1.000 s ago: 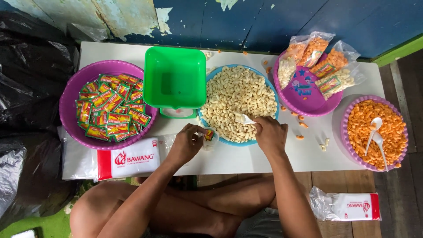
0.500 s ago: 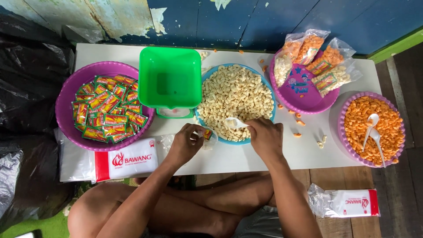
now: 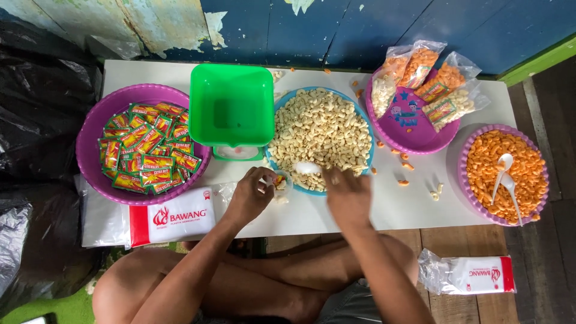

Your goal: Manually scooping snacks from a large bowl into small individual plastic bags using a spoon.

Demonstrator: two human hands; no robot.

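Observation:
My left hand (image 3: 251, 195) holds a small clear plastic bag (image 3: 279, 183) with a coloured sachet inside, at the near edge of the blue bowl (image 3: 273, 162) of pale puffed snacks. My right hand (image 3: 345, 193), blurred by motion, grips a white plastic spoon (image 3: 308, 168) whose scoop lies over the snacks just right of the bag's mouth.
A purple bowl (image 3: 90, 129) of red-green sachets sits left, a green scale tray (image 3: 232, 106) behind. A purple plate (image 3: 414, 138) holds several filled bags. At the right, a purple bowl (image 3: 465, 174) of orange snacks holds two spoons. Packs of plastic bags (image 3: 173, 216) lie near.
My right hand has moved the spoon left across the pale snacks toward the bag. My left hand has kept the bag in place.

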